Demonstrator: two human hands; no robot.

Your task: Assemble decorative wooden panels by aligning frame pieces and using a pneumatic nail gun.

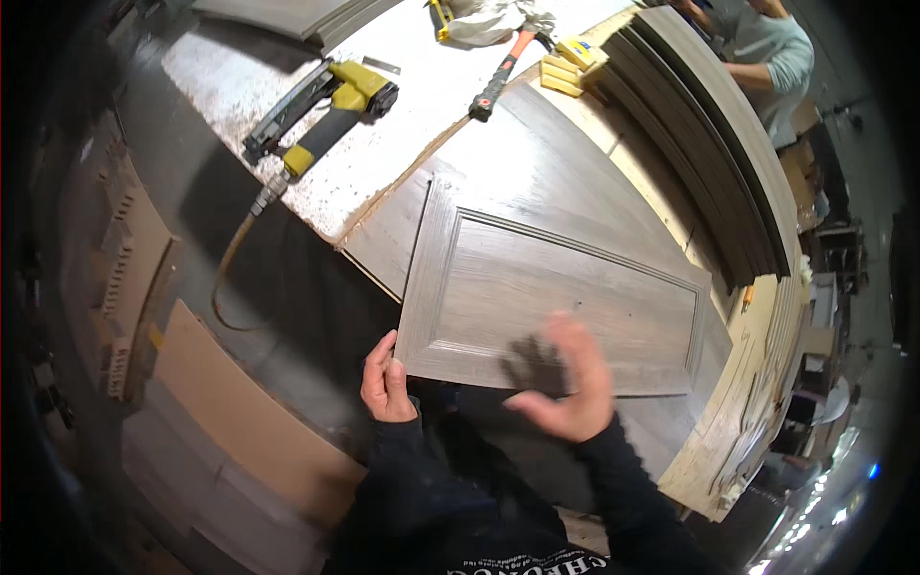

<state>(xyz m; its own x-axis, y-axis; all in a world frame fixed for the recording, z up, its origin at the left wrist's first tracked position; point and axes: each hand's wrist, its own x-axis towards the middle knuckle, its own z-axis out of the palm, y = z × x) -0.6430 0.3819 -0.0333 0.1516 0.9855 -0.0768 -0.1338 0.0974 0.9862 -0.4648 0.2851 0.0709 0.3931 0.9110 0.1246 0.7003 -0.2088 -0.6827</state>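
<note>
A grey wood-grain cabinet door panel point(556, 287) with a raised frame lies on the workbench in front of me, its near edge hanging past the bench. My left hand point(385, 381) grips the panel's near left corner. My right hand point(567, 386) hovers blurred over the panel's near edge, fingers spread, holding nothing; its shadow falls on the panel.
A yellow and black nail gun point(321, 110) with a hose lies at the bench's far left. A hammer point(500, 75) and yellow blocks point(571, 63) lie farther back. Stacked grey panels point(709, 144) line the right. Another person point(767, 48) stands at the top right. Cardboard sheets point(240, 412) lie below left.
</note>
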